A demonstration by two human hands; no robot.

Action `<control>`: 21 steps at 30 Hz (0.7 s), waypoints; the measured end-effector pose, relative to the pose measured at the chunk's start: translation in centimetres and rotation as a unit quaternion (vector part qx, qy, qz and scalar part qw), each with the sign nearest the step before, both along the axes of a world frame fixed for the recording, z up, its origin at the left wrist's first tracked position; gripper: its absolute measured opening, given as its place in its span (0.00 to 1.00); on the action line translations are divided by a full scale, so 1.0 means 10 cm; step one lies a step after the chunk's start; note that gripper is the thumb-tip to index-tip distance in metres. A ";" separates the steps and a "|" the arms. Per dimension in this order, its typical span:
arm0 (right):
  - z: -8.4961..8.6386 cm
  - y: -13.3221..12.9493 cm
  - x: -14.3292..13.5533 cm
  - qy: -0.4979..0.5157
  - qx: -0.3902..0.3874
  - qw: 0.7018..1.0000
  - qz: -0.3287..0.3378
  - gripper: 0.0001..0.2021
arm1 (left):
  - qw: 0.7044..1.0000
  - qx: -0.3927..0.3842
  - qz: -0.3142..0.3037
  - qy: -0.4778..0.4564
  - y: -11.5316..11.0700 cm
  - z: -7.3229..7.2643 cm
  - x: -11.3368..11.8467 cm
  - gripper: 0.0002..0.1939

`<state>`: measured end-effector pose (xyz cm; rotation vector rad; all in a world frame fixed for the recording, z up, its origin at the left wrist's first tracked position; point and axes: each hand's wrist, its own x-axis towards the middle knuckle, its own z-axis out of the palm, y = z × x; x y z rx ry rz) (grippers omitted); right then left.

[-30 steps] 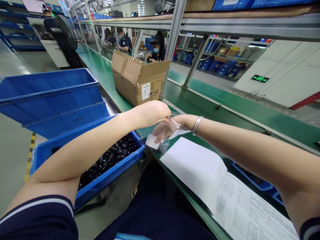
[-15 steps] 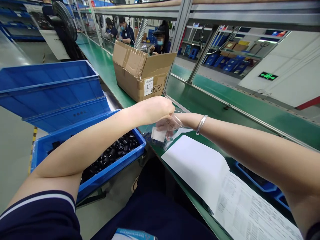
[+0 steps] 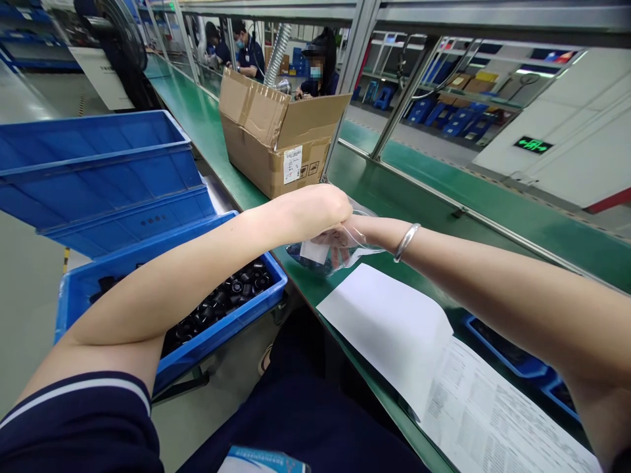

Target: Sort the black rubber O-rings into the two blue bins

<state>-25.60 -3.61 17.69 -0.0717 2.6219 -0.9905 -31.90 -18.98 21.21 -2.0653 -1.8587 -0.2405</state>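
A clear plastic bag point(image 3: 323, 257) with a white label and dark contents hangs over the green bench's near edge. My left hand point(image 3: 335, 202) is closed on the bag's upper edge, knuckles up. My right hand point(image 3: 351, 231), with a silver bangle on its wrist, is right under the left one. Its fingers show through the film, stretched downward beside the label; whether they are inside the bag or behind it I cannot tell. Handwriting marks the film. Just below the bag a white sheet point(image 3: 382, 315) lies curled over printed pages point(image 3: 493, 407).
A blue bin point(image 3: 236, 328) of small black round parts stands at left, with stacked blue bins point(image 3: 98, 157) behind. An open cardboard box point(image 3: 256, 151) sits on the bench point(image 3: 419, 210). Blue trays point(image 3: 507, 348) lie under my right forearm. Co-workers sit beyond the metal frame point(image 3: 357, 52).
Both hands have shifted slightly right together with the bag. The bag's lower part looks rounder and the label has tilted. My left hand keeps its grip.
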 end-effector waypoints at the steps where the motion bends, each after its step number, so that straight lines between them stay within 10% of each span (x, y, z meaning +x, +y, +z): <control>1: 0.00 0.00 0.00 -0.031 -0.004 0.999 0.011 0.08 | 1.000 0.000 0.001 -0.004 0.01 0.00 -0.01 0.11; 14: -0.33 -0.19 -0.13 -0.190 -0.005 0.981 0.041 0.18 | 0.999 -0.017 -0.001 -0.043 0.06 -0.06 0.03 0.08; 21: -0.09 0.03 -0.06 -0.216 -0.087 0.972 0.029 0.13 | 0.998 -0.004 0.014 -0.063 0.01 -0.07 -0.06 0.09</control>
